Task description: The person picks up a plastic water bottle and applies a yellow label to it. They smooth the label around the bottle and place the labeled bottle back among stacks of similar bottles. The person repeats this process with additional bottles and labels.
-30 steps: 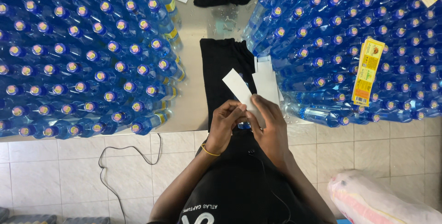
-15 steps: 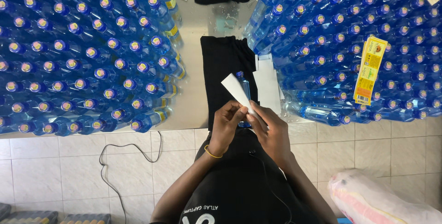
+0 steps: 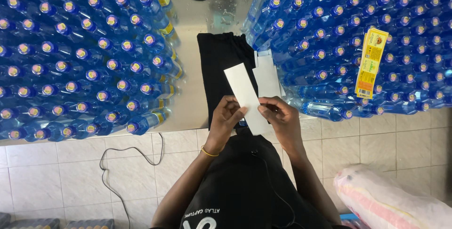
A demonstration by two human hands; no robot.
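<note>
Label handling is the step in hand: I hold a white label strip (image 3: 246,98) at frame centre, above the black cloth (image 3: 221,64) on the tabletop (image 3: 195,102). Left hand (image 3: 225,120) and right hand (image 3: 279,118) pinch its lower end, fingers closed. Next move, I judge, calls for peeling cleanly without creasing.

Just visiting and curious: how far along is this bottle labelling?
Looks early. Done: some blue bottles at the left block's edge show yellow bands, apparently labels. In hand: left hand and right hand hold a white strip over a black cloth; spare white strips lie alongside. Left: the right block mostly looks bare; yellow labels rest on top.
</note>
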